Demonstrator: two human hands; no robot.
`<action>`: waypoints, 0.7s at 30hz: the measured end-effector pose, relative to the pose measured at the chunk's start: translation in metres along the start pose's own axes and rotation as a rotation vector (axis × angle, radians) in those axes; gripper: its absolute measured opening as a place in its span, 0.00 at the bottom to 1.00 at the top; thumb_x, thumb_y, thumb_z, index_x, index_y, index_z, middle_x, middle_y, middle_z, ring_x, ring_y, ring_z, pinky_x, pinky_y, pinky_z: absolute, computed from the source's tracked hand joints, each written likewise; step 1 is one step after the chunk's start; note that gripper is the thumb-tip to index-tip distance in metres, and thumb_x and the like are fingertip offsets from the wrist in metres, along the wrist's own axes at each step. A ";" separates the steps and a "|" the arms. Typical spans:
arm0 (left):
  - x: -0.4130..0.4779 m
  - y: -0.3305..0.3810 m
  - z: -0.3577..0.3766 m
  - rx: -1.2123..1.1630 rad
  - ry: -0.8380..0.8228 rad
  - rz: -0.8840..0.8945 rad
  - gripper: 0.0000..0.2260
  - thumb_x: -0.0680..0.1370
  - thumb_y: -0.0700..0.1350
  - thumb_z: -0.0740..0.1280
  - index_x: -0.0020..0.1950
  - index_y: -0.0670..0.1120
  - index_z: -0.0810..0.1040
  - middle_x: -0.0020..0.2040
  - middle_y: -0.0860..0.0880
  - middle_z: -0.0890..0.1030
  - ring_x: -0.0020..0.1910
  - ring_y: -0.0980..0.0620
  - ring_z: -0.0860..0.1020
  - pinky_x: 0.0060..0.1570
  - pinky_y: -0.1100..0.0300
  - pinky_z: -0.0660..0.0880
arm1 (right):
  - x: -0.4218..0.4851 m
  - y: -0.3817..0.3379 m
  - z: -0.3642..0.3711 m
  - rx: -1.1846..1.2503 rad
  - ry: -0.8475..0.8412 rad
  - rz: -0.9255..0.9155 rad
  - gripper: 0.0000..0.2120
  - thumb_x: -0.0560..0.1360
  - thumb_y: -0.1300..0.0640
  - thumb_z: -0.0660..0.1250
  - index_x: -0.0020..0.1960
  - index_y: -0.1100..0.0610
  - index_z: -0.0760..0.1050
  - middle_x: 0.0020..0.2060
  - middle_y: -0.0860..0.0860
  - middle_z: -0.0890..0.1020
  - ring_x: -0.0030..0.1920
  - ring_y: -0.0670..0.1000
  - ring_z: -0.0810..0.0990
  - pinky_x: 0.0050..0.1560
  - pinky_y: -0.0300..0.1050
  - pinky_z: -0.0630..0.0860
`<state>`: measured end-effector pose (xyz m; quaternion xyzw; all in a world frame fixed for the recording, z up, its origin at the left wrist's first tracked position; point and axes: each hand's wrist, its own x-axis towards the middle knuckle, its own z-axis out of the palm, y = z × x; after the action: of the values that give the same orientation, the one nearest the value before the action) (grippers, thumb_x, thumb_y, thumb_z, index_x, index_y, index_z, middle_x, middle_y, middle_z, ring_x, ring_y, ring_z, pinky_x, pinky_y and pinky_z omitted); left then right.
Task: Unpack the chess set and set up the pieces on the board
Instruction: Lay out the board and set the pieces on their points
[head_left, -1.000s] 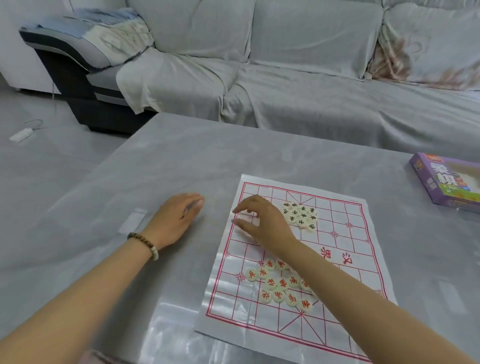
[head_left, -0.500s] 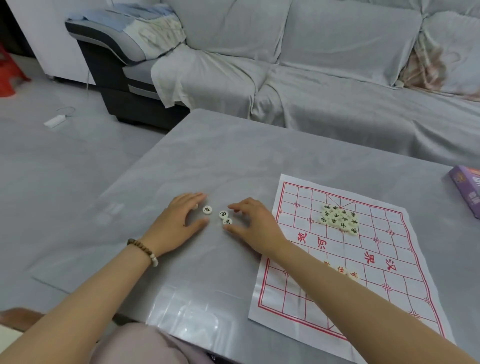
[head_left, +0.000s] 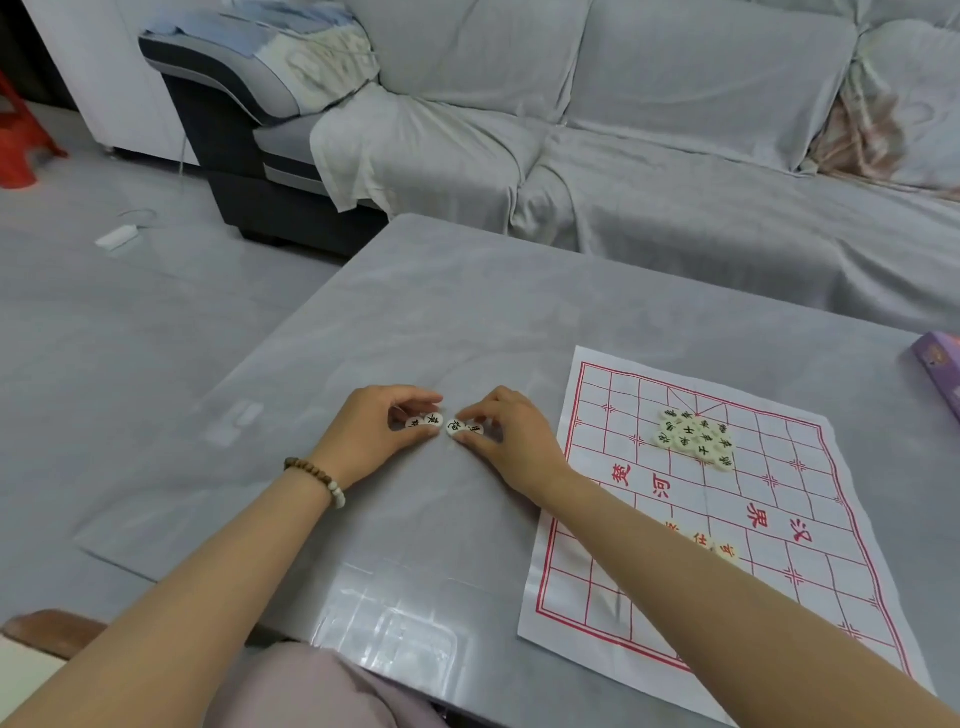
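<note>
Your left hand (head_left: 376, 434) curls on the grey table (head_left: 467, 312), thumb and fingers pinching a pair of discs (head_left: 423, 421). Your right hand (head_left: 511, 436) mirrors it, pinching a second pair (head_left: 464, 428). Both pairs sit off the paper board (head_left: 779, 452), near its left edge. On the board's far half huddles a black-lettered cluster (head_left: 695, 439). Red pieces (head_left: 727, 552) peek out behind your right forearm, and the purple box (head_left: 940, 369) sits far right.
</note>
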<state>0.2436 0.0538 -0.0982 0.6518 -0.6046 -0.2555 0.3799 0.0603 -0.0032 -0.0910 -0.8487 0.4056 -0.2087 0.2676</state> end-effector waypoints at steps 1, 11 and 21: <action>0.000 0.001 0.001 0.000 0.006 -0.001 0.13 0.70 0.44 0.74 0.52 0.56 0.80 0.46 0.60 0.82 0.47 0.60 0.79 0.50 0.66 0.74 | -0.001 0.000 -0.001 0.001 0.003 -0.002 0.11 0.73 0.52 0.69 0.54 0.54 0.81 0.45 0.51 0.76 0.49 0.49 0.73 0.47 0.36 0.64; 0.017 0.049 0.048 -0.003 -0.053 0.059 0.11 0.70 0.46 0.74 0.51 0.56 0.80 0.45 0.59 0.82 0.46 0.60 0.79 0.51 0.64 0.76 | -0.027 0.037 -0.057 -0.072 0.099 0.000 0.10 0.72 0.51 0.70 0.52 0.53 0.81 0.43 0.47 0.76 0.43 0.44 0.70 0.45 0.37 0.64; 0.065 0.122 0.137 0.036 -0.185 0.086 0.13 0.73 0.43 0.70 0.58 0.50 0.78 0.50 0.58 0.79 0.45 0.64 0.74 0.43 0.76 0.69 | -0.087 0.144 -0.171 -0.108 0.366 0.267 0.09 0.70 0.51 0.72 0.50 0.51 0.81 0.41 0.44 0.77 0.40 0.43 0.74 0.40 0.32 0.67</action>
<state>0.0717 -0.0330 -0.0716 0.6054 -0.6691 -0.2873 0.3213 -0.1714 -0.0585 -0.0608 -0.7485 0.5666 -0.3001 0.1691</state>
